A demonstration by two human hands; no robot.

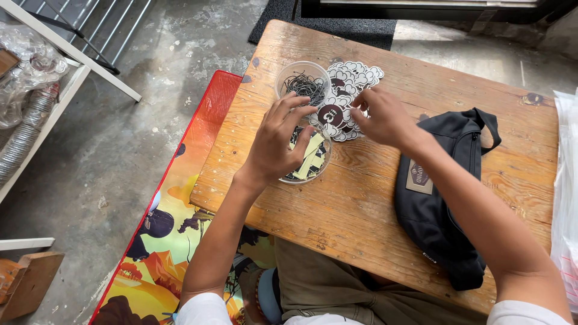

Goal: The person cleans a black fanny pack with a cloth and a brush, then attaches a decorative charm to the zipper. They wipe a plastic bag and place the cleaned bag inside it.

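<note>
Left hand (274,144) hovers, fingers loosely spread and holding nothing visible, over the tag bowl (308,161); right hand (380,117) pinches a sticker (333,114) on the pile beside it (grip partly hidden). Best lifted singly, by the edge, on the table (361,204).

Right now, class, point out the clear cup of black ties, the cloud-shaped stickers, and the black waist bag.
clear cup of black ties (303,84), head view, on the dark ties inside.
cloud-shaped stickers (359,77), head view, on the top sticker's white edge.
black waist bag (436,222), head view, on its main body.
</note>
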